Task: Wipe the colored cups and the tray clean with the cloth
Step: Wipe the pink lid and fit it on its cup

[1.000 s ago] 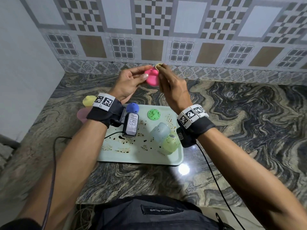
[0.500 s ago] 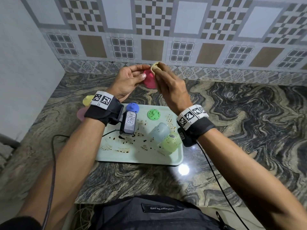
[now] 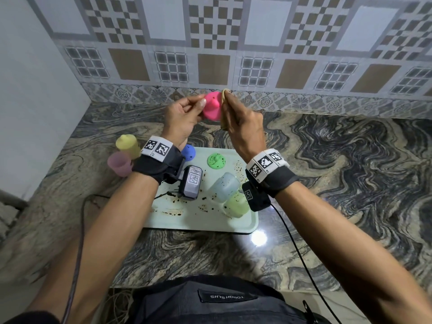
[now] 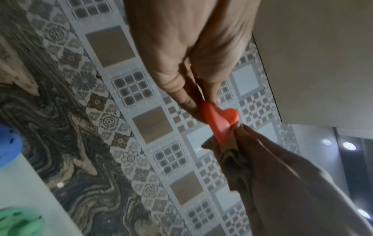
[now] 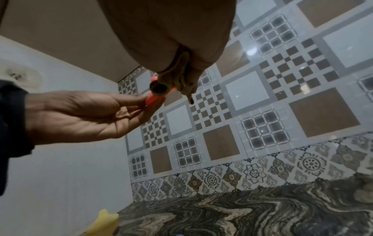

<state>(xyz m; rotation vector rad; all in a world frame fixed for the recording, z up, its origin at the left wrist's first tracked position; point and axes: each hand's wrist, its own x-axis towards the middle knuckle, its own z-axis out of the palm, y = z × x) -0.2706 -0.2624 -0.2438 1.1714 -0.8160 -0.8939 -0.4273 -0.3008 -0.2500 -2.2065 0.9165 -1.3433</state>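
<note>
Head view first: the counter (image 3: 327, 164) carries the pale tray (image 3: 210, 220), well below and nearer the body than both raised hands. The tray is flecked with dark spots and not yet wiped. On it stand a blue cup (image 3: 189, 152), a green piece (image 3: 216, 160), a pale blue cup (image 3: 225, 187) and a light green cup (image 3: 236, 205). A yellow cup (image 3: 128, 145) and a pale pink cup (image 3: 118, 163) sit on the counter just off the tray's left edge.

Above the tray's far side, the left hand (image 3: 184, 116) pinches the bright pink piece (image 3: 212, 106) by its rim between thumb and fingertips. The right hand (image 3: 243, 127) is curled round the folded cloth (image 3: 224, 99) and presses it against the pink piece's right face.

The relation that matters: the pink piece lies directly between the two hands, the cloth on its right side and the holding fingers (image 4: 189, 103) on its left. From the left wrist the piece's knob points toward the cloth (image 4: 228, 153). From the right wrist the cloth (image 5: 171, 76) covers the piece (image 5: 154, 98) from above. I judge the wipe needs the left hand to turn the piece so fresh surface meets the cloth.
</note>
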